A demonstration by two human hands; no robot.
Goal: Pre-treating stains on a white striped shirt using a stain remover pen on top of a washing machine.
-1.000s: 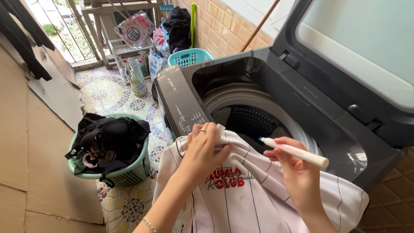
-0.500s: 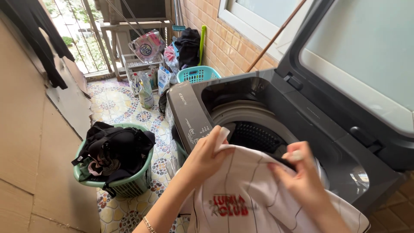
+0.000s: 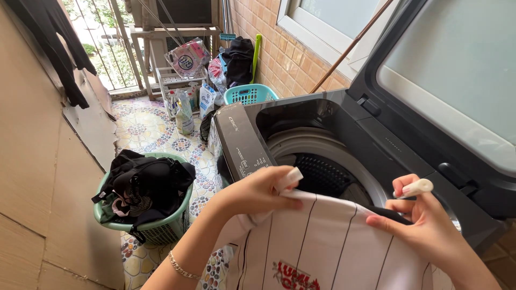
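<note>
Left hand [image 3: 258, 190] pinched shut on the top edge of the white pinstriped shirt [image 3: 333, 241], at about 10 o'clock of the garment. Right hand [image 3: 430, 225] grips the same edge at 2 o'clock, with the white pen [image 3: 415, 188] tucked between its fingers, pointing away toward 1 o'clock. One second ago the pen was held out over the fabric; now it is stowed and both hands spread the shirt taut. Judgement: marking has given way to handling the cloth. Shirt hangs over the front rim of the open washing machine [image 3: 344, 139], drum at 12 o'clock. Green basket [image 3: 156, 228] of dark clothes sits at 9 o'clock on the tiled floor
</note>
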